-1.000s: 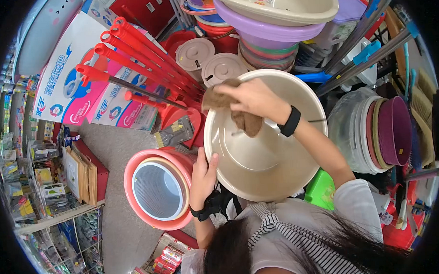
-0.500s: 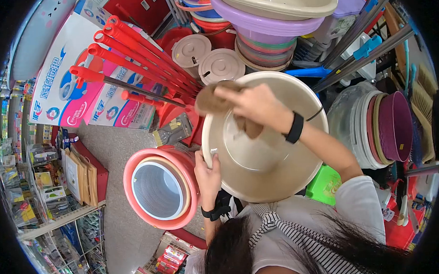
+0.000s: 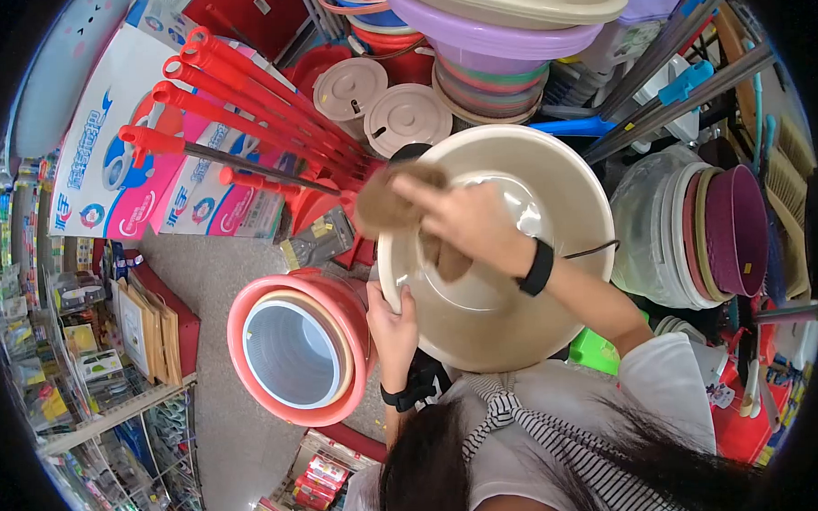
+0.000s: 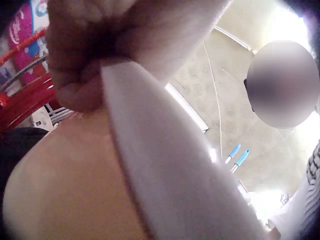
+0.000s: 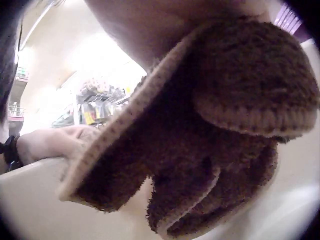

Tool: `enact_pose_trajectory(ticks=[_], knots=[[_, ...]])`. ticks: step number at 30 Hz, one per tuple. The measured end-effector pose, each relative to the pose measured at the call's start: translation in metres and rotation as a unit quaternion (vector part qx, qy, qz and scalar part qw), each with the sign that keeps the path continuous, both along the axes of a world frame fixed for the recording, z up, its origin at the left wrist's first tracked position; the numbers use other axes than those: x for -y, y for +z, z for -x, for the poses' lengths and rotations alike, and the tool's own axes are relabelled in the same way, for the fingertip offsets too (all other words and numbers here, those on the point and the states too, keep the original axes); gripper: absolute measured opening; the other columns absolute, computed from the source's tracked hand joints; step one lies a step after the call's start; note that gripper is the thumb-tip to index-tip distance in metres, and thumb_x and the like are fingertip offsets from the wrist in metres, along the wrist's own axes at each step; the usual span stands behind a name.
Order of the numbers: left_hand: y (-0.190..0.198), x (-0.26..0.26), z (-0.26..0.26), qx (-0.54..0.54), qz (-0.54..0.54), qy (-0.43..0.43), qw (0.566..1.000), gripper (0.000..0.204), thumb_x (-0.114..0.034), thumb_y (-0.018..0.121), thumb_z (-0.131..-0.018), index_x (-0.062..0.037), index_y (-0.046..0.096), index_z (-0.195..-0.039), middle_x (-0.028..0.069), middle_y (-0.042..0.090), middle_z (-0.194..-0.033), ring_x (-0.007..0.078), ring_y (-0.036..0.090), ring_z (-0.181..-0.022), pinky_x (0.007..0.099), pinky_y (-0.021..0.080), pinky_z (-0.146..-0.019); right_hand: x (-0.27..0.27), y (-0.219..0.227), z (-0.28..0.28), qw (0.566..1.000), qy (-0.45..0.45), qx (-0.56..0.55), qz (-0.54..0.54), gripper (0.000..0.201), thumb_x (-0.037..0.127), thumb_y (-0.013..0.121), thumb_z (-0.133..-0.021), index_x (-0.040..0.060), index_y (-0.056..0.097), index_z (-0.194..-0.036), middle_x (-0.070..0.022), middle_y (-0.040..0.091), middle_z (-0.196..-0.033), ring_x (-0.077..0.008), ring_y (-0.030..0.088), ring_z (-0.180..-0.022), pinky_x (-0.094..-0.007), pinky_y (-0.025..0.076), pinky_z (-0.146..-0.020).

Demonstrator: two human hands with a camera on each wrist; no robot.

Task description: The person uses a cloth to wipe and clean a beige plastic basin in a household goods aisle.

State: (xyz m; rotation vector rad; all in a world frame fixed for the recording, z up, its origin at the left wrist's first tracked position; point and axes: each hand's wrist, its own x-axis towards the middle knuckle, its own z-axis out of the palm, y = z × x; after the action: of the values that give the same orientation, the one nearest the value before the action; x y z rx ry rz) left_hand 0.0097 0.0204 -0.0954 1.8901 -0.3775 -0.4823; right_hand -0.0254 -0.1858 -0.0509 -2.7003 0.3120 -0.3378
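A large cream basin (image 3: 520,328) stands tilted in front of the person's body. The left hand (image 3: 394,333) grips its left rim, thumb on the inside; in the left wrist view the rim (image 4: 155,135) runs up into the curled fingers. The right hand (image 3: 480,230) holds a brown cloth (image 3: 389,202) over the far left rim, with the index finger stretched along it. Part of the cloth droops inside the basin. Close up in the right wrist view, the fuzzy cloth (image 5: 230,90) has a paler stitched edge and hides most of the right fingers.
Nested pink and white buckets (image 3: 295,350) stand on the floor at left. Red-handled tools (image 3: 260,107) and boxes (image 3: 108,158) are behind. Lidded pails (image 3: 409,120) and stacked basins (image 3: 500,36) rise at the back. More stacked tubs (image 3: 732,231) sit at right.
The right hand and the cloth have moved left and nearer the body along the basin's rim. The left hand keeps its grip on the rim, a little further right in view.
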Motion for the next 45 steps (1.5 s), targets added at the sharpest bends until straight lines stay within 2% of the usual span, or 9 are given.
enact_pose_trajectory(ticks=[3, 7, 13, 16, 22, 26, 32, 39, 45], knots=[[-0.004, 0.002, 0.001, 0.007, 0.029, 0.013, 0.999, 0.016, -0.006, 0.060, -0.091, 0.0019, 0.050, -0.100, 0.0187, 0.063, -0.081, 0.0200, 0.063, -0.075, 0.0343, 0.050, -0.072, 0.047, 0.003, 0.009, 0.988, -0.144, 0.022, 0.053, 0.063, 0.023, 0.067, -0.082, 0.0197, 0.046, -0.142, -0.0105, 0.062, -0.061, -0.0281, 0.063, -0.055, -0.0417, 0.048, -0.049], [0.015, 0.009, -0.001, 0.016, -0.023, -0.008, 1.000, 0.013, -0.004, 0.059, -0.092, 0.0019, 0.049, -0.099, 0.0106, 0.062, -0.087, 0.0143, 0.059, -0.082, 0.0287, 0.048, -0.077, 0.029, -0.008, 0.009, 0.982, -0.178, 0.029, 0.053, 0.067, 0.024, 0.068, -0.083, 0.0194, 0.044, -0.145, -0.0119, 0.062, -0.062, -0.0297, 0.063, -0.057, -0.0425, 0.050, -0.052], [0.012, 0.001, -0.007, 0.035, -0.056, -0.034, 0.997, 0.018, -0.006, 0.061, -0.090, 0.0018, 0.049, -0.100, 0.0209, 0.064, -0.083, 0.0251, 0.067, -0.075, 0.0345, 0.050, -0.069, -0.019, -0.011, -0.002, 0.996, 0.018, 0.052, -0.077, 0.065, 0.026, 0.069, -0.083, 0.0234, 0.046, -0.144, -0.0139, 0.061, -0.063, -0.0331, 0.061, -0.055, -0.0442, 0.048, -0.054], [0.002, -0.004, -0.006, 0.030, -0.020, -0.036, 0.999, 0.018, -0.007, 0.061, -0.090, 0.0014, 0.049, -0.100, 0.0186, 0.064, -0.082, 0.0208, 0.066, -0.073, 0.0335, 0.050, -0.066, -0.003, -0.002, 0.002, 0.998, 0.022, 0.003, -0.064, 0.062, 0.026, 0.067, -0.084, 0.0262, 0.047, -0.143, -0.0133, 0.061, -0.064, -0.0314, 0.061, -0.055, -0.0441, 0.049, -0.054], [0.001, -0.004, -0.006, 0.000, -0.009, -0.040, 0.999, 0.019, -0.005, 0.061, -0.088, 0.0015, 0.050, -0.101, 0.0182, 0.066, -0.083, 0.0194, 0.067, -0.075, 0.0334, 0.051, -0.069, 0.066, 0.005, 0.026, 0.986, -0.166, 0.026, 0.012, 0.056, 0.024, 0.066, -0.084, 0.0266, 0.051, -0.138, -0.0151, 0.063, -0.064, -0.0343, 0.064, -0.060, -0.0455, 0.049, -0.053], [0.021, 0.012, -0.008, -0.019, -0.028, -0.030, 0.999, 0.014, -0.001, 0.059, -0.089, 0.0033, 0.050, -0.099, 0.0133, 0.065, -0.088, 0.0149, 0.062, -0.082, 0.0288, 0.049, -0.074, 0.049, -0.008, 0.018, 0.960, -0.278, 0.010, 0.006, 0.062, 0.024, 0.067, -0.082, 0.0200, 0.050, -0.141, -0.0187, 0.064, -0.071, -0.0377, 0.064, -0.065, -0.0457, 0.051, -0.059], [0.017, 0.008, -0.015, 0.009, -0.063, -0.051, 0.997, 0.018, 0.000, 0.059, -0.088, 0.0046, 0.051, -0.103, 0.0161, 0.067, -0.094, 0.0183, 0.064, -0.086, 0.0307, 0.050, -0.077, 0.007, -0.003, -0.009, 0.994, -0.056, 0.011, -0.097, 0.063, 0.024, 0.065, -0.085, 0.0215, 0.044, -0.145, -0.0180, 0.063, -0.069, -0.0371, 0.062, -0.062, -0.0472, 0.049, -0.057], [0.013, 0.003, -0.008, -0.018, -0.046, -0.040, 0.998, 0.019, -0.004, 0.059, -0.090, 0.0026, 0.050, -0.104, 0.0184, 0.065, -0.092, 0.0224, 0.065, -0.085, 0.0324, 0.050, -0.076, 0.014, -0.004, -0.003, 0.994, -0.069, 0.035, -0.072, 0.062, 0.023, 0.068, -0.082, 0.0248, 0.051, -0.141, -0.0175, 0.064, -0.071, -0.0357, 0.063, -0.062, -0.0452, 0.049, -0.057], [0.008, 0.000, -0.006, 0.005, -0.027, -0.044, 0.999, 0.020, -0.009, 0.060, -0.091, 0.0017, 0.048, -0.102, 0.0233, 0.066, -0.086, 0.0300, 0.070, -0.079, 0.0360, 0.051, -0.070, 0.069, 0.000, 0.043, 0.968, -0.248, 0.014, 0.036, 0.061, 0.024, 0.070, -0.082, 0.0208, 0.051, -0.140, -0.0154, 0.063, -0.068, -0.0345, 0.063, -0.062, -0.0454, 0.050, -0.056]])
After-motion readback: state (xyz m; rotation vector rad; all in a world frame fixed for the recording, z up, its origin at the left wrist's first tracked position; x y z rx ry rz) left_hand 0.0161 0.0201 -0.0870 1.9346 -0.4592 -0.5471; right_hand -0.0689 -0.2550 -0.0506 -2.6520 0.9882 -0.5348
